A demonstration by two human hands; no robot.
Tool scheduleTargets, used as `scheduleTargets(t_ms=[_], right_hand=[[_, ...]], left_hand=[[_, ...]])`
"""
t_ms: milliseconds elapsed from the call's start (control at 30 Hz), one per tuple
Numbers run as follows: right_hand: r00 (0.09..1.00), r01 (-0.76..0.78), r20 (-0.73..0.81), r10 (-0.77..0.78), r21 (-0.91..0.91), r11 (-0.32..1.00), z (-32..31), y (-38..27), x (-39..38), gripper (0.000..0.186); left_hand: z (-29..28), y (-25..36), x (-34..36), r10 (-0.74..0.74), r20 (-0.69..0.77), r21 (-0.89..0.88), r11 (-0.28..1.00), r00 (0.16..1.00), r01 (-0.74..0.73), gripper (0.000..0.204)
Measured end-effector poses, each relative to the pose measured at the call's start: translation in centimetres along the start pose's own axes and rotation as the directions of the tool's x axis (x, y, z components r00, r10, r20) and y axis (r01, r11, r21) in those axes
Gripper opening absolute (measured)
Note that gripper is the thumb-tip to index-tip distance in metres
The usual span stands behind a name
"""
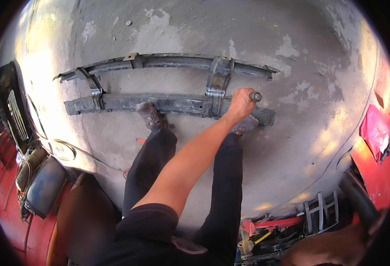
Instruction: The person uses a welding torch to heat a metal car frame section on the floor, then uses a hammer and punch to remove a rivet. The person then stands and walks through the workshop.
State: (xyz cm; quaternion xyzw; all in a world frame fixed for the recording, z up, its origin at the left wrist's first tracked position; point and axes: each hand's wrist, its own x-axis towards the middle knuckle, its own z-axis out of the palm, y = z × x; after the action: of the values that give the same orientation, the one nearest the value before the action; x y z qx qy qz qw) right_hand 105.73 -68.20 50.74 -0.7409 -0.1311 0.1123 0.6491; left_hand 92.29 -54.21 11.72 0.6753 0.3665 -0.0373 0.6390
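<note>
My left hand (241, 105) is closed round a short rod-like tool (256, 96), whose round metal end sticks out by the thumb side. Its other end is hidden by the hand. The fist is over the right part of a grey metal bumper frame (159, 103), beside its right bracket (217, 80). Two long curved bars joined by two brackets make up this frame, flat on the floor. At the far lower right my right hand (376, 224) is raised aside, dark and partly cut by the rim. It appears closed on a dark, thick, blurred tool (359, 197).
My shoes (150, 116) rest against the near bar. A hose (88, 158) and cables lie at the left, by a dark grille (13, 106) and red panels (4, 213). Metal parts (321, 213) lie at lower right; a pink bag (375, 133) sits at the right.
</note>
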Motion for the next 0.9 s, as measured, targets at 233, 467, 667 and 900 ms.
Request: scheduleTargets(t_ms=[233, 467, 667, 900], right_hand=[[0.715, -0.585, -0.106, 0.691, -0.631, 0.509, 4.8, 16.9, -12.2, 0.019], [0.664, -0.73, -0.155, 0.731, -0.344, 0.59, 5.0, 9.5, -11.2, 0.014], [0.675, -0.728, -0.133, 0.725, -0.28, 0.626, 5.3, 7.6, -12.7, 0.014], [0.63, -0.765, -0.135, 0.765, -0.278, 0.581, 5.3, 9.1, -13.8, 0.015]], left_hand=[[-3.1, -1.3, 2.2, -0.006, -0.115, 0.0, 1.0, 0.993, 0.006, 0.034], [-0.6, 0.7, -1.0, -0.017, -0.022, -0.043, 0.999, 1.0, 0.016, 0.037], [1.6, 2.2, -0.7, 0.0, -0.053, 0.054, 0.999, 0.999, 0.003, 0.031], [2.2, 1.4, 0.2, -0.042, -0.068, 0.098, 0.994, 0.997, 0.049, 0.013]])
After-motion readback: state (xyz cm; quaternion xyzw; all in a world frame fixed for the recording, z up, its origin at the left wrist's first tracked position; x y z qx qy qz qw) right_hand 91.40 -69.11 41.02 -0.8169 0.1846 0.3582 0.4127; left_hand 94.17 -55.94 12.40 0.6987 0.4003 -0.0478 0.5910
